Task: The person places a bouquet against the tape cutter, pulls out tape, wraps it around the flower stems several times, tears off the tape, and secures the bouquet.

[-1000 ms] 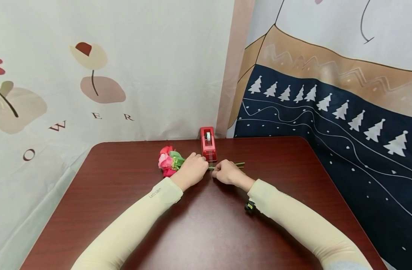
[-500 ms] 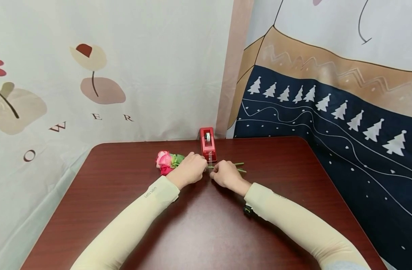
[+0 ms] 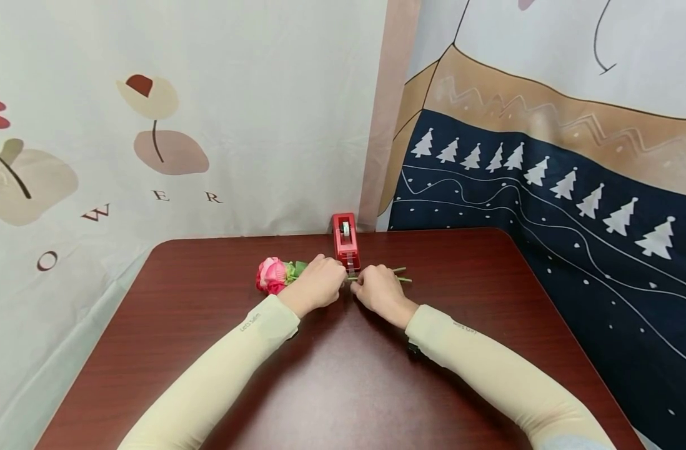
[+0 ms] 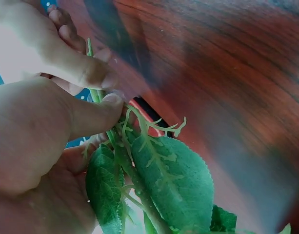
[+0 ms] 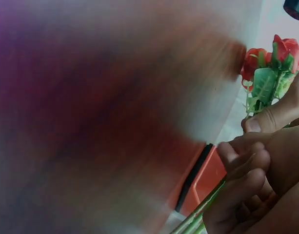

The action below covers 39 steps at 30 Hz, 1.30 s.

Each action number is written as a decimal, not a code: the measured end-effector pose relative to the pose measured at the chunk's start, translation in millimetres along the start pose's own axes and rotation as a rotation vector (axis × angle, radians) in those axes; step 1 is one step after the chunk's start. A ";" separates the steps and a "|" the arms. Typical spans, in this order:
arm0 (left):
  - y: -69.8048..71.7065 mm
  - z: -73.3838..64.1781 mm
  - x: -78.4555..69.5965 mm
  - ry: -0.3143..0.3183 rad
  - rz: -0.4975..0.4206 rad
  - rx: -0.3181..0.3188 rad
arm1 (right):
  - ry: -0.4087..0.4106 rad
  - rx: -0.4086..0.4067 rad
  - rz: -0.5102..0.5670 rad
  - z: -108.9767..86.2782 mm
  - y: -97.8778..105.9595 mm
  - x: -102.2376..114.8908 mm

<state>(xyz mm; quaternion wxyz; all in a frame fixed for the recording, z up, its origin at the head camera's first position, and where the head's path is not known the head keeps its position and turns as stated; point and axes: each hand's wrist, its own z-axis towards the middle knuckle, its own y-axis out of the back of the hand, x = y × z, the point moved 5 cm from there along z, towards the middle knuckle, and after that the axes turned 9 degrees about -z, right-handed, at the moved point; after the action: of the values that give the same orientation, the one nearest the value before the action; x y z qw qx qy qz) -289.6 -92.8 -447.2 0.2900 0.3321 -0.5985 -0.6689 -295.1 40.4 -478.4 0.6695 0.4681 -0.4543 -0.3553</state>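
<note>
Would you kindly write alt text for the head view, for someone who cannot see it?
A person's left hand grips the stems of pink and red flowers over a dark red table, the right hand curled at the stems beside it. A red tape dispenser sits just beyond; patterned cloth hangs behind.

Large letters (image 3: 96, 212) and small print (image 3: 250, 321)
Beyond the left hand (image 3: 315, 284) and to its left, O, W, E, R stand on the pale curtain (image 3: 287, 125); behind that hand, the left sleeve (image 3: 208, 381) reads "Let's" plus a blurred word; print on the right sleeve (image 3: 489, 369) is unclear.
</note>
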 end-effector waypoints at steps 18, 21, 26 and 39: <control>-0.8 0.2 0.4 -0.014 -0.003 0.018 | 0.114 0.239 0.020 26.0 3.7 -15.0; -0.3 0.3 0.0 -0.019 0.003 0.011 | 0.120 0.346 0.098 30.9 3.5 -17.6; -0.5 -0.2 -0.2 -0.016 -0.006 0.018 | 0.156 0.472 0.144 37.7 0.3 -20.0; 2.5 -3.5 -0.9 -0.016 -0.018 0.018 | 0.125 0.612 0.459 42.3 -2.1 -28.4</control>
<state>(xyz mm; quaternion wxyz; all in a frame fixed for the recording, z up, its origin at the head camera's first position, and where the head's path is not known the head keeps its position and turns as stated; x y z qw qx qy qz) -286.3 -94.5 -444.8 0.2761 0.3346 -0.6037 -0.6689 -344.5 52.5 -481.9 0.5872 0.5532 -0.5907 -0.0152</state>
